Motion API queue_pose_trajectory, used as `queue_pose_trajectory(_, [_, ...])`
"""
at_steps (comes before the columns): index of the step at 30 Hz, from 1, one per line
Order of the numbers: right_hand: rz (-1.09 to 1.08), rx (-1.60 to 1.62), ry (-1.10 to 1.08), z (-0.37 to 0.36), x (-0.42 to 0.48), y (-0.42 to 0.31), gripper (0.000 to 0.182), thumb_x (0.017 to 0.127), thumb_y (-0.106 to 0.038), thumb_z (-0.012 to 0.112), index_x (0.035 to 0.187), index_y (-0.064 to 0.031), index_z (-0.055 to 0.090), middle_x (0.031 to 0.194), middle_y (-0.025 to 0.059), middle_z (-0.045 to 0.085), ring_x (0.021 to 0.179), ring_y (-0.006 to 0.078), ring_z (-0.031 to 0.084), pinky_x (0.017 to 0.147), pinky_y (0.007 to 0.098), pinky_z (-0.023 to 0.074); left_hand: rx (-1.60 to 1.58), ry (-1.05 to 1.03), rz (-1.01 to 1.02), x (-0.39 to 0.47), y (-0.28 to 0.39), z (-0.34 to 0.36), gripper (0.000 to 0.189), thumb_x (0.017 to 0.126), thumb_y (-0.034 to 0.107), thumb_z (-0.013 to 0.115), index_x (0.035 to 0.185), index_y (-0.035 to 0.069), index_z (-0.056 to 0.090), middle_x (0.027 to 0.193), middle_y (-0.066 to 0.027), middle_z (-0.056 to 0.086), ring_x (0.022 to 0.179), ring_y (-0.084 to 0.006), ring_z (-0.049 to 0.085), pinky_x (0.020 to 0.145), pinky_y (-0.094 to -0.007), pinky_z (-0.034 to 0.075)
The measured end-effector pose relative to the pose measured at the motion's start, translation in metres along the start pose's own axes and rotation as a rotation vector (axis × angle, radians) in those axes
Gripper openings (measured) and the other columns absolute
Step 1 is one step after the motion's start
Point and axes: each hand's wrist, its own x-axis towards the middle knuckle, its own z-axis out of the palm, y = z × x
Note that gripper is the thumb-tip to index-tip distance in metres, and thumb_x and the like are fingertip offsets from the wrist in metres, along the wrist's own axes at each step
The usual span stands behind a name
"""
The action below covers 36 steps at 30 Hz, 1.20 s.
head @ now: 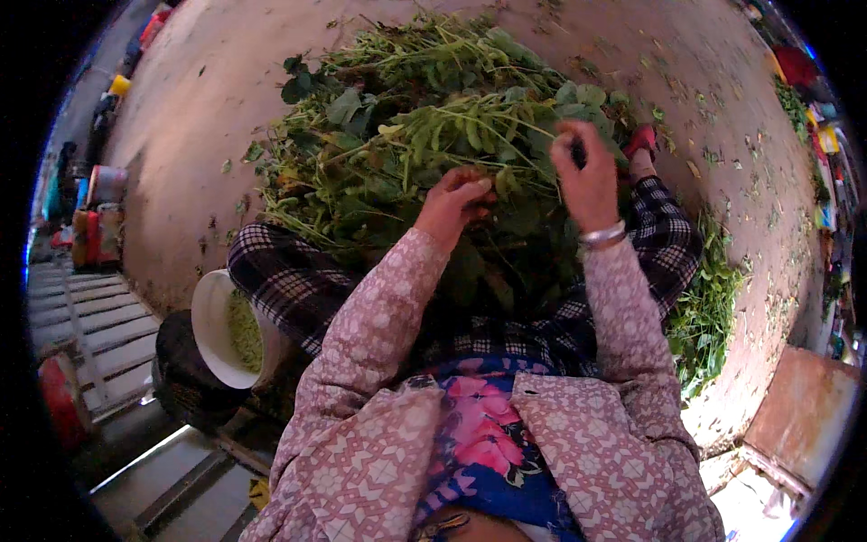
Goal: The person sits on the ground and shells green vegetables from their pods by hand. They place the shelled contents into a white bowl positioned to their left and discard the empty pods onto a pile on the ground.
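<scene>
A heap of cut bean plants (339,156), leafy and hung with green pods (467,129), lies on the ground between my knees. My left hand (460,203) is over the near part of the heap, fingers curled in; what lies between them is too small to tell. To its right, my right hand (586,173), blurred, is raised at the heap's right side with thumb and fingers curved around a dark gap. Thin stems pass close by its fingertips, and whether it grips one cannot be told. A white bucket (210,325) holding small green pods or beans stands beside my left knee.
More green plants (704,318) lie beyond my right knee. Loose leaves dot the bare floor (738,176). At the left are a slatted surface (115,332) and a red container (108,234); a brown board (802,413) is at the lower right.
</scene>
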Motion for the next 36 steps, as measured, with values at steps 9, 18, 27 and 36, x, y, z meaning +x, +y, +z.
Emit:
queue_pose_trajectory(9, [0.073, -0.133, -0.135, 0.048, -0.072, 0.012, 0.032, 0.076, -0.022, 0.060, 0.100, -0.0047, 0.051, 0.097, 0.0155, 0.056, 0.081, 0.0324, 0.057, 0.069, 0.0398, 0.0462, -0.046, 0.028, -0.033, 0.008, 0.000, 0.004, 0.017, 0.084, 0.022, 0.054, 0.095, 0.009, 0.055, 0.089, -0.0018, 0.059, 0.076, -0.0156, 0.058, 0.062, -0.0280, 0.044])
queue_pose_trajectory(18, [0.241, 0.170, -0.122, 0.034, -0.083, -0.013, 0.023, 0.078, -0.020, 0.058, 0.093, -0.0028, 0.055, 0.081, 0.0162, 0.061, 0.075, 0.0313, 0.060, 0.067, 0.0354, 0.0468, -0.210, 0.053, -0.025, -0.004, -0.008, 0.010, 0.013, 0.081, 0.014, 0.058, 0.090, 0.005, 0.055, 0.078, -0.0052, 0.059, 0.065, -0.0148, 0.057, 0.055, -0.0263, 0.047])
queue_pose_trajectory(27, [0.601, 0.510, -0.264, 0.030, -0.091, -0.012, 0.025, 0.083, -0.022, 0.049, 0.090, 0.0008, 0.056, 0.073, 0.0117, 0.061, 0.065, 0.0188, 0.058, 0.061, 0.0302, 0.0452, -0.121, -0.301, -0.192, -0.009, 0.001, 0.012, 0.018, 0.084, 0.017, 0.055, 0.095, 0.003, 0.058, 0.072, -0.0014, 0.055, 0.059, -0.0090, 0.050, 0.052, -0.0248, 0.044])
queue_pose_trajectory(36, [0.528, 0.453, -0.413, 0.024, -0.102, -0.015, 0.024, 0.088, -0.019, 0.039, 0.101, -0.0018, 0.048, 0.067, 0.0107, 0.055, 0.059, 0.0195, 0.055, 0.055, 0.0326, 0.0438, 0.203, -0.134, -0.080, -0.009, 0.000, 0.021, 0.019, 0.082, 0.022, 0.059, 0.087, 0.003, 0.062, 0.062, 0.0007, 0.054, 0.045, -0.0074, 0.045, 0.039, -0.0218, 0.032])
